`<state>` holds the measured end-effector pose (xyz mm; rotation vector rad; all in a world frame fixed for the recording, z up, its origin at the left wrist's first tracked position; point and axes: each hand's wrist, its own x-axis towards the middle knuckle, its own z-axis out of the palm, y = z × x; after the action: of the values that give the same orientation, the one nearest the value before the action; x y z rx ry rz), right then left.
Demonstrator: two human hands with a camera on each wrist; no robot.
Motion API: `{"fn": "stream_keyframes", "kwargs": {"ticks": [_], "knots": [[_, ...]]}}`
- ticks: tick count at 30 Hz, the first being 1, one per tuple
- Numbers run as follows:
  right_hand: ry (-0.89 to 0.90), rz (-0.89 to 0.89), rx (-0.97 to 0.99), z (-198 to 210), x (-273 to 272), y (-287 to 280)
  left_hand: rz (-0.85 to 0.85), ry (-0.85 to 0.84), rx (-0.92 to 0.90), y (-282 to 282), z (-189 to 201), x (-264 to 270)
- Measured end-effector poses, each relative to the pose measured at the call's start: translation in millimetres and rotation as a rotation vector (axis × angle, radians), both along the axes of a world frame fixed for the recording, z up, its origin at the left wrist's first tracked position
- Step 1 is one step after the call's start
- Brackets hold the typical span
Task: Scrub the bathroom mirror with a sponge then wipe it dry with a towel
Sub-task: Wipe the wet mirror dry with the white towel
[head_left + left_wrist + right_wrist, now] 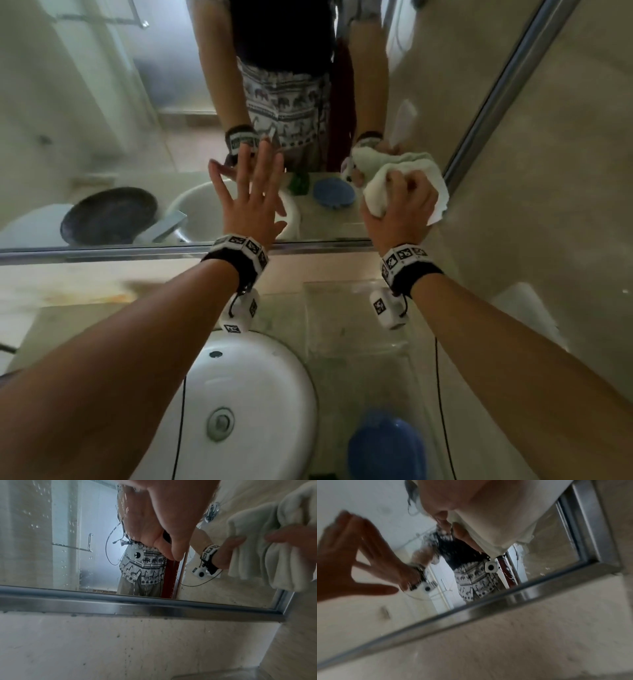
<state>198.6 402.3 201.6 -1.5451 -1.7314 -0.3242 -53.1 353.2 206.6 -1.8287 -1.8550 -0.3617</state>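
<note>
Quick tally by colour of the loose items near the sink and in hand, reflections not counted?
White: 1, the towel gripped in the right hand.
Blue: 1, the round blue item on the counter beside the sink.
Total: 2.
The left hand holds nothing.

Right hand (399, 202) bunches towel (406, 171) on mirror (102, 120); left hand (251, 195) seemingly flat on it.
</note>
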Motion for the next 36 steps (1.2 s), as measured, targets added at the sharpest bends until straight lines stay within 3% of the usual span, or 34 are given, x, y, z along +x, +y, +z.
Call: {"fn": "stream_keyframes", "kwargs": {"ticks": [5, 11, 19, 21, 24, 27, 30, 33, 36], "knots": [[-0.004, 0.068, 0.057, -54, 7, 3, 0.001, 0.010, 0.050, 12, -12, 0], [0.159, -0.041, -0.071, -94, -5, -8, -0.015, -0.033, 0.023, 22, -19, -6], [0.643, -0.132, -0.217, -70, -32, -1, -0.021, -0.020, 0.001, 21, -22, -1], [0.627, -0.026, -0.263, -65, -51, -12, -0.042, -0.044, 0.013, 22, -25, 0], [0.460, 0.192, -0.331, -68, -82, -34, -0.080, -0.068, 0.074, 24, -28, 0], [0.318, 0.270, -0.297, -72, -94, -41, -0.072, -0.037, 0.113, 22, -27, -1], [0.309, 0.208, -0.286, -63, -84, -34, -0.069, -0.007, 0.116, 17, -26, -4], [0.439, -0.013, -0.313, -49, -60, -21, -0.082, 0.009, 0.072, 10, -20, -4], [0.543, -0.081, -0.310, -40, -37, -14, -0.073, 0.027, 0.038, 1, -14, -3]]}}
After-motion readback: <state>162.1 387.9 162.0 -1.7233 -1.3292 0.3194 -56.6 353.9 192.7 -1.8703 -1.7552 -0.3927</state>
